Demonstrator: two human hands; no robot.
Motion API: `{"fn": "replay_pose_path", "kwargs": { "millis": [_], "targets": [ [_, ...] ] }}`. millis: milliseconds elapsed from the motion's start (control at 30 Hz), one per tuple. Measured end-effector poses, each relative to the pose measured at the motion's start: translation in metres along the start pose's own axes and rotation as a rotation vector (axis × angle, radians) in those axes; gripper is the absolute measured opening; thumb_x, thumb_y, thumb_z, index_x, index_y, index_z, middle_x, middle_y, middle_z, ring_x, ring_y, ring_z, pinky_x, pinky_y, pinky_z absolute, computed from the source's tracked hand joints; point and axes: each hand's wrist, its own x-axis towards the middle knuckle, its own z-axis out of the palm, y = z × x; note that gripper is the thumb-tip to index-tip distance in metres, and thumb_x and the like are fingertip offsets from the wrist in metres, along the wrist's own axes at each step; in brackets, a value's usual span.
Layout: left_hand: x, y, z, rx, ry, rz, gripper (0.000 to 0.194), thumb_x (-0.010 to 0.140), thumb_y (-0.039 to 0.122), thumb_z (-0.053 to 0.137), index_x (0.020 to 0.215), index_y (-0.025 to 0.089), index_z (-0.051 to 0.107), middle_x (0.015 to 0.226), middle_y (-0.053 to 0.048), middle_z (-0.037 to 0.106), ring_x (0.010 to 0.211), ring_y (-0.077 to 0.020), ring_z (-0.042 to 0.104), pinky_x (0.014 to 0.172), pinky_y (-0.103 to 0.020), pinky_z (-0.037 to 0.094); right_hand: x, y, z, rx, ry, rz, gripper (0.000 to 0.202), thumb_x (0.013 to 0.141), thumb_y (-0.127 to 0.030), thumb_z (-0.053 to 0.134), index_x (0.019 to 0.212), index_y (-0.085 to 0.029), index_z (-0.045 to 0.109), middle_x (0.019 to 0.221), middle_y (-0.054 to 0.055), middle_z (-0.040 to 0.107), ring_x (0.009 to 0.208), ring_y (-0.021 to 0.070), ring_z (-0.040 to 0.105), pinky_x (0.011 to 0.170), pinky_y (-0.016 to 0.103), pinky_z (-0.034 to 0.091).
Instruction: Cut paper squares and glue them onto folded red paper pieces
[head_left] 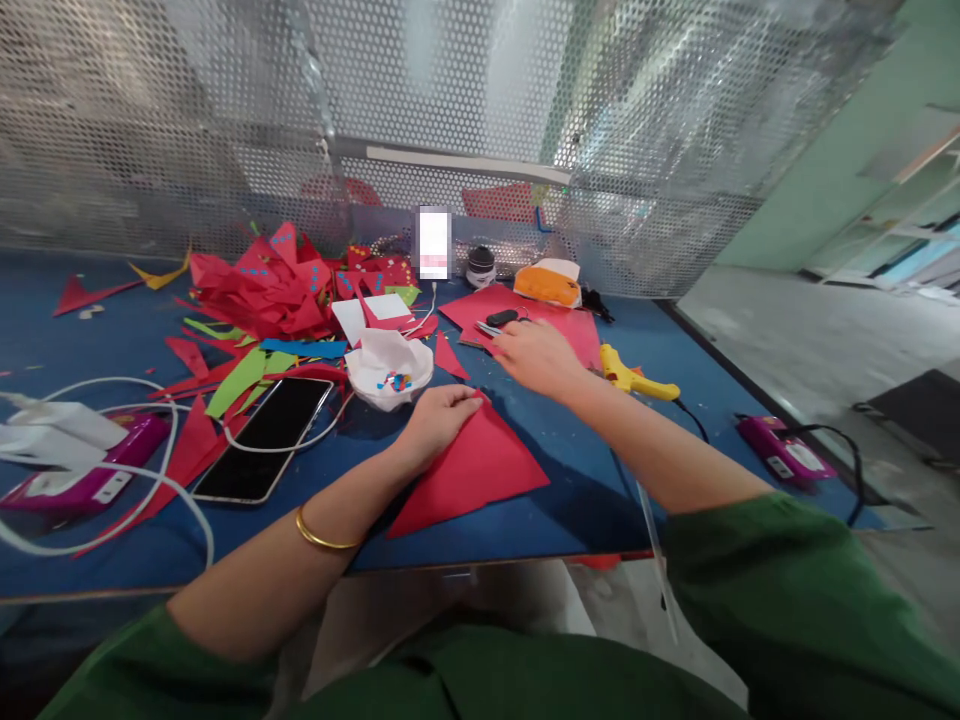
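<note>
My left hand (pixel 442 418) is closed, pinching the top corner of a red paper triangle (pixel 484 465) that lies on the blue table near its front edge. Farther off, my right hand (pixel 534 352) reaches over a red paper sheet (pixel 574 325). Its fingers are bent together at a silver-bladed tool that looks like scissors (pixel 489 329); the fingers hide part of it. Just behind the fingertips lies a small black oval object (pixel 502 317). A white paper-lined bowl (pixel 386 370) with small colored bits stands beyond my left hand.
Red paper pieces (pixel 262 285) are heaped at the back left. A phone (pixel 266 440), white cables and a purple power strip (pixel 112 470) lie left. On the right are a yellow glue gun (pixel 634 375), an orange pouch (pixel 547 287) and another purple strip (pixel 787 448). Perforated metal (pixel 450 90) borders the back.
</note>
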Motion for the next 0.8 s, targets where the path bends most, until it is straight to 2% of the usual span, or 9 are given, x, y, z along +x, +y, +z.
{"fn": "replay_pose_path", "kwargs": {
  "millis": [67, 133, 200, 300, 433, 633, 800],
  "targets": [
    [0.003, -0.003, -0.001, -0.014, 0.083, 0.008, 0.022, 0.078, 0.034, 0.060, 0.084, 0.017, 0.074, 0.071, -0.003, 0.071, 0.062, -0.0177, 0.061, 0.058, -0.027, 0.046, -0.040, 0.027, -0.007, -0.018, 0.007, 0.114, 0.033, 0.097, -0.023, 0.039, 0.107, -0.014, 0.070, 0.107, 0.014, 0.070, 0.098, 0.0244, 0.062, 0.083, 0.034, 0.039],
    [0.008, -0.006, -0.002, 0.016, 0.174, 0.064, 0.026, 0.080, 0.036, 0.057, 0.088, 0.017, 0.073, 0.068, -0.001, 0.068, 0.060, -0.0170, 0.058, 0.056, -0.026, 0.043, -0.082, 0.060, -0.006, -0.048, 0.025, 0.256, 0.035, 0.095, -0.021, 0.041, 0.114, -0.013, 0.069, 0.113, 0.017, 0.068, 0.100, 0.0273, 0.063, 0.083, 0.037, 0.040],
    [0.014, -0.008, -0.001, 0.058, 0.240, 0.117, 0.024, 0.080, 0.036, 0.058, 0.087, 0.018, 0.073, 0.068, 0.000, 0.065, 0.060, -0.0159, 0.055, 0.057, -0.026, 0.040, -0.117, 0.091, 0.003, -0.043, 0.019, 0.426, 0.036, 0.092, -0.023, 0.046, 0.119, -0.014, 0.068, 0.118, 0.016, 0.067, 0.101, 0.0279, 0.064, 0.083, 0.037, 0.042],
    [0.023, -0.008, 0.004, 0.101, 0.281, 0.140, 0.021, 0.080, 0.032, 0.059, 0.090, 0.019, 0.072, 0.058, 0.003, 0.056, 0.052, -0.0141, 0.047, 0.052, -0.026, 0.032, -0.151, 0.118, 0.023, -0.003, -0.030, 0.480, 0.035, 0.091, -0.023, 0.049, 0.119, -0.015, 0.069, 0.120, 0.016, 0.067, 0.097, 0.0257, 0.066, 0.081, 0.035, 0.045],
    [0.030, -0.008, 0.014, 0.123, 0.268, 0.130, 0.018, 0.076, 0.028, 0.062, 0.090, 0.020, 0.071, 0.049, 0.006, 0.045, 0.044, -0.0122, 0.036, 0.049, -0.026, 0.024, -0.159, 0.122, 0.040, 0.043, -0.036, 0.441, 0.042, 0.087, -0.019, 0.051, 0.126, -0.017, 0.064, 0.124, 0.013, 0.066, 0.103, 0.0258, 0.065, 0.085, 0.035, 0.048],
    [0.034, -0.016, 0.017, 0.059, 0.221, 0.064, 0.018, 0.073, 0.027, 0.062, 0.088, 0.018, 0.068, 0.054, 0.005, 0.056, 0.048, -0.0122, 0.046, 0.049, -0.024, 0.031, -0.146, 0.116, 0.048, 0.110, -0.009, 0.410, 0.045, 0.087, -0.015, 0.046, 0.129, -0.015, 0.062, 0.132, 0.013, 0.062, 0.111, 0.0265, 0.063, 0.092, 0.036, 0.048],
    [0.028, -0.010, 0.017, -0.055, 0.187, 0.000, 0.016, 0.073, 0.027, 0.064, 0.086, 0.018, 0.065, 0.053, 0.006, 0.057, 0.047, -0.0110, 0.049, 0.049, -0.023, 0.036, -0.147, 0.116, 0.051, 0.145, 0.012, 0.411, 0.044, 0.088, -0.015, 0.045, 0.130, -0.014, 0.061, 0.132, 0.012, 0.062, 0.112, 0.0258, 0.063, 0.095, 0.035, 0.048]
  ]
}}
